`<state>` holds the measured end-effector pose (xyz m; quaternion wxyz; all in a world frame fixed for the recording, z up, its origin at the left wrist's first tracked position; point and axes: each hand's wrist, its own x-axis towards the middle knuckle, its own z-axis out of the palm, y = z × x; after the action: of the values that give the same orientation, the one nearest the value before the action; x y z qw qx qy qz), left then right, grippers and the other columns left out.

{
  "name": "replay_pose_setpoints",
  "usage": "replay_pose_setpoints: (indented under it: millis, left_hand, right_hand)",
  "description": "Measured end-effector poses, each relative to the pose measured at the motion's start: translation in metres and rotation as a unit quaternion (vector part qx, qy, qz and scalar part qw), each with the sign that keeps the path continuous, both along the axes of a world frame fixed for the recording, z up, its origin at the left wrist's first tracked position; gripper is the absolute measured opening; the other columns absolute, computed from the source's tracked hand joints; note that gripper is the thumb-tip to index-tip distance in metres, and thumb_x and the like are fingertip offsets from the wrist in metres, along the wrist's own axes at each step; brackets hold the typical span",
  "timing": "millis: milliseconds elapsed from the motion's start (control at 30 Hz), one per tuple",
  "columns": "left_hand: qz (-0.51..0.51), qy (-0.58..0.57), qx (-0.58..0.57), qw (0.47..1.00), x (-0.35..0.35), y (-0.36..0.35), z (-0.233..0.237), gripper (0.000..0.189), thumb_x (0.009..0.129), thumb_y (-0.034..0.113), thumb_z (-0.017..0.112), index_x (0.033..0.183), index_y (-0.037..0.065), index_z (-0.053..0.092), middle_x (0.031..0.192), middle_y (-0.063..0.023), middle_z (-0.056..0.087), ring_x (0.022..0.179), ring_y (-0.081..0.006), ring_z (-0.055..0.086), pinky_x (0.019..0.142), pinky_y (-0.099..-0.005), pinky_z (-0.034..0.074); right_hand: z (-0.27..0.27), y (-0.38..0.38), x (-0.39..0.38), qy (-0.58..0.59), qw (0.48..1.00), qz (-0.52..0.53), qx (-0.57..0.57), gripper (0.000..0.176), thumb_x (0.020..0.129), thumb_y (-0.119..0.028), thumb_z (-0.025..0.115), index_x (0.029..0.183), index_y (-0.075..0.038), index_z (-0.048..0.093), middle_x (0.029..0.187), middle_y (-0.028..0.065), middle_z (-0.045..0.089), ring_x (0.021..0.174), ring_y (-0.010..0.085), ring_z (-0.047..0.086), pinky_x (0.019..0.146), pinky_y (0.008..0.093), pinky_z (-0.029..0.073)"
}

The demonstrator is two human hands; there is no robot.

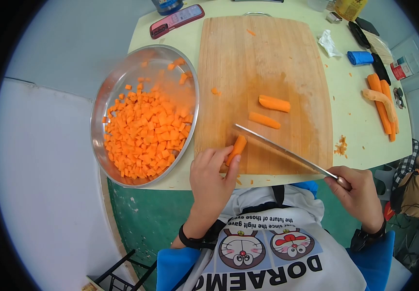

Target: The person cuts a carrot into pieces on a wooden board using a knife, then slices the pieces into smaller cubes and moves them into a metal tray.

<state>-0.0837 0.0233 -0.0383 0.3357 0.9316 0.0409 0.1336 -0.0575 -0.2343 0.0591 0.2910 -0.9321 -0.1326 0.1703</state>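
My left hand (pixel 214 177) is closed round a short carrot piece (pixel 239 145) at the near left part of the wooden cutting board (pixel 263 53). In my right hand (pixel 357 191) is the handle of a kitchen knife (pixel 287 152). Its long blade reaches left over the board, with the tip close to the held carrot piece. Two more carrot pieces lie on the board beyond the blade, a thicker one (pixel 274 104) and a thinner one (pixel 264 120). Left of the board, a round metal tray (pixel 96 140) holds a heap of diced carrot (pixel 144 131).
Whole carrots (pixel 383 104) lie at the table's right edge, near a blue roll (pixel 360 58) and a black-handled object (pixel 380 68). A crumpled tissue (pixel 329 43) sits right of the board. A phone (pixel 177 21) lies behind the tray. Peelings (pixel 341 145) are scattered on the right.
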Motion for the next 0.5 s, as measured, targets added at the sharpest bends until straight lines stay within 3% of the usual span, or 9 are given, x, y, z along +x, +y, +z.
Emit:
replay_pose_setpoints:
  millis: [233, 500]
  left_hand:
    - [0.001, -0.042, -0.013, 0.999, -0.0008, 0.0, -0.007, 0.012, 0.075, 0.005, 0.069, 0.085, -0.001, 0.065, 0.076, -0.0081, 0.058, 0.065, -0.0176, 0.058, 0.055, -0.0254, 0.048]
    - [-0.003, -0.076, -0.025, 0.997, -0.0023, -0.0009, -0.0121, 0.009, 0.074, 0.0, 0.066, 0.083, -0.002, 0.064, 0.078, -0.008, 0.057, 0.063, -0.0167, 0.06, 0.054, -0.0234, 0.051]
  right_hand:
    - [-0.0002, 0.0073, -0.0018, 0.008, 0.998, 0.059, -0.01, 0.016, 0.079, -0.012, 0.066, 0.091, -0.003, 0.06, 0.067, 0.012, 0.06, 0.054, 0.0264, 0.058, 0.049, 0.0315, 0.046]
    - [-0.0045, 0.0061, -0.0085, -0.022, 0.995, 0.087, -0.037, 0.016, 0.081, -0.013, 0.062, 0.095, -0.006, 0.058, 0.067, 0.0092, 0.06, 0.056, 0.0267, 0.058, 0.048, 0.0337, 0.046]
